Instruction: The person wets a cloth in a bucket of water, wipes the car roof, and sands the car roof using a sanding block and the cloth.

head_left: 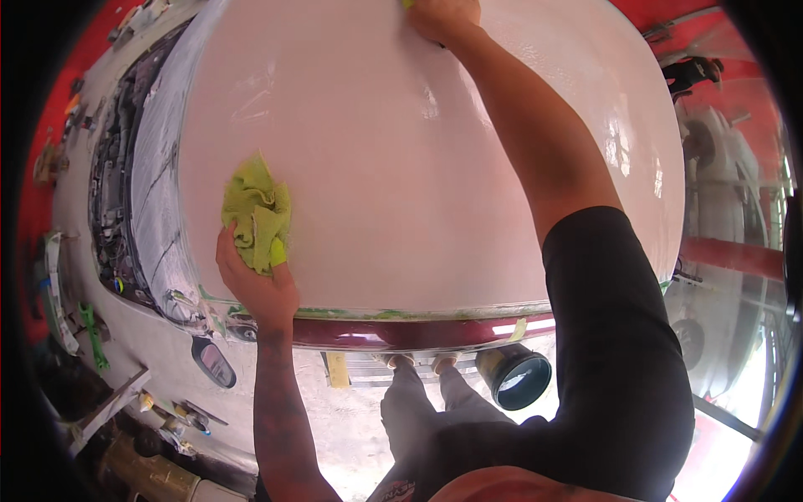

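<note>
A car roof (368, 167) with a dull pinkish-white, wet-looking surface fills the middle of the view. My left hand (259, 284) is closed on a crumpled yellow-green cloth (255, 209), which rests on the roof near its left side. At the far edge, my right hand (447, 17) presses down on the roof with its fingers curled. A sliver of yellow-green and a dark bit show by those fingers. The top of the picture cuts off most of whatever this hand grips.
Below the roof's near edge runs a glossy maroon strip (360, 334). I stand on a slatted platform (368, 371), beside a dark bucket (514, 378). At left are plastic sheeting (159, 176), an exposed engine bay (117, 167) and a side mirror (215, 362).
</note>
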The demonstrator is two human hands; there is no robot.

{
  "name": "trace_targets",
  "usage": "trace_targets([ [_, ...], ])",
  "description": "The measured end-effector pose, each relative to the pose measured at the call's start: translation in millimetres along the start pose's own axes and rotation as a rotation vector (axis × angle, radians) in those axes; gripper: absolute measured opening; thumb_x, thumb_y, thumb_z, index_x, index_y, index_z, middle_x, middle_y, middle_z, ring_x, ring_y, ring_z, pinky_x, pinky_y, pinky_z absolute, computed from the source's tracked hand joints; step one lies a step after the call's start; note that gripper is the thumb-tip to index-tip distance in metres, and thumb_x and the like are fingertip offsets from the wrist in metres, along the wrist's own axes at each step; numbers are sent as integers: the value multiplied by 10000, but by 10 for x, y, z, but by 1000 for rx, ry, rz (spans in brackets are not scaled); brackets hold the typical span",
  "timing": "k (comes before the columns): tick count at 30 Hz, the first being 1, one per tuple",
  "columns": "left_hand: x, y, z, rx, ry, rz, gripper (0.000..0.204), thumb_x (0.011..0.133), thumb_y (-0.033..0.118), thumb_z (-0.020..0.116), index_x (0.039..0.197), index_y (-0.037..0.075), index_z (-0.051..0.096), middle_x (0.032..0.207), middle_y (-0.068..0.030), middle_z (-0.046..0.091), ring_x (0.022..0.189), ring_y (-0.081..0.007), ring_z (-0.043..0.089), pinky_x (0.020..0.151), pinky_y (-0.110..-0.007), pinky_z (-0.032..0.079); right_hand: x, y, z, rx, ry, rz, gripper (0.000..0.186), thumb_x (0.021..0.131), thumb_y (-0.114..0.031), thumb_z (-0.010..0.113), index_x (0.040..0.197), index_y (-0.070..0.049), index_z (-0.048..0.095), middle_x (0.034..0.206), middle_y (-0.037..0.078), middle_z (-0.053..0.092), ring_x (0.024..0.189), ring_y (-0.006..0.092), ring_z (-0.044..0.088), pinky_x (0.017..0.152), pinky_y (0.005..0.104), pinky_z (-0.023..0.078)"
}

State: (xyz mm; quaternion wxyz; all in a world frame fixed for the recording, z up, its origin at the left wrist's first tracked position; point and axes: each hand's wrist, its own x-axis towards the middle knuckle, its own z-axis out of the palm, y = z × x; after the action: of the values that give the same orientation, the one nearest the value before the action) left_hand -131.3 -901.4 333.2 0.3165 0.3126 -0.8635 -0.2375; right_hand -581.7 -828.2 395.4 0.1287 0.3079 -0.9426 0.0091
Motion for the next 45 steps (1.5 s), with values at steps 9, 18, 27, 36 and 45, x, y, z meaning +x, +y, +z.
trace_targets([
  [9, 21, -1, -19, 65, -4, 23, 643, 872, 227, 671, 1408, -2, 398, 1392, -245, 427, 1279, -441, 424, 1071, -528, 346, -867, 2455, -207, -180, -108, 711, 509, 953, -536, 461, 1429, -356, 459, 1418, 196, 455, 1304, 399, 450, 1024, 494, 436],
  [18, 3, -20, -2, -29, 17, 45, 611, 886, 216, 660, 1392, -10, 403, 1374, -244, 444, 1256, -435, 445, 1057, -522, 359, 200, -209, 145, 4, 21, -102, 390, 925, -267, 489, 1089, 9, 709, 1242, 234, 583, 1160, 394, 566, 928, 504, 509],
  [27, 29, 37, -52, 166, 6, 39, 580, 893, 136, 641, 1393, -30, 399, 1334, -232, 468, 1220, -413, 485, 1046, -478, 394, -687, 1993, -335, -201, -134, 650, 536, 976, -513, 435, 1496, -390, 383, 1405, 175, 473, 1275, 398, 477, 1005, 494, 454],
  [36, 15, 16, -8, -7, 2, 30, 617, 877, 197, 662, 1398, -4, 400, 1365, -233, 457, 1247, -433, 448, 1058, -512, 356, -221, -138, 36, 34, -34, -205, 365, 940, -279, 483, 1068, -29, 717, 1221, 199, 587, 1122, 370, 573, 898, 494, 516],
  [45, 24, 12, -15, 87, 6, 25, 610, 880, 200, 665, 1393, -5, 406, 1346, -238, 469, 1234, -433, 459, 1050, -509, 368, -763, 1703, -381, -135, -94, 592, 483, 953, -489, 479, 1403, -311, 488, 1360, 191, 499, 1249, 391, 500, 975, 497, 478],
])
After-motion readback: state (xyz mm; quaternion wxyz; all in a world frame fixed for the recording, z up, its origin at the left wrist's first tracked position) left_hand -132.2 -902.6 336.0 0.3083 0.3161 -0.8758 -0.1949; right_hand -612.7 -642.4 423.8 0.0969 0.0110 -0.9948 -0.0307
